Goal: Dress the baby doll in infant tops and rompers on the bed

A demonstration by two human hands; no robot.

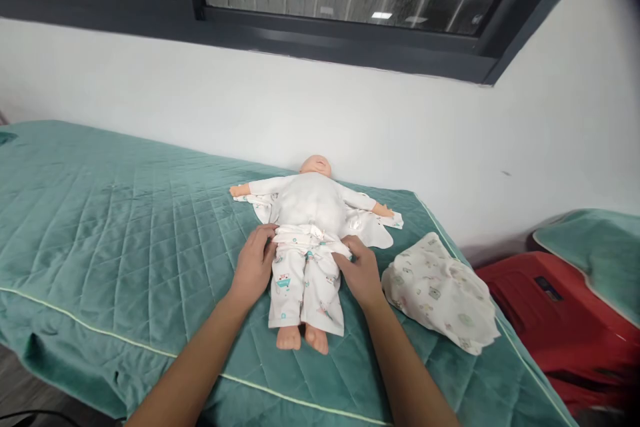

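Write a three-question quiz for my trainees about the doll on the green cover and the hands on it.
1. True or false: the doll on the green cover has bare feet.
2. Where do the left hand and right hand grip? A) the sleeves B) the waistband of the printed trousers C) the feet
3. Fill in: the bundled printed cloth lies beside the person's ___ hand.
Key: 1 true; 2 B; 3 right.

Green quilted bed (100,227) — doll (310,240), folded cloth (440,290).
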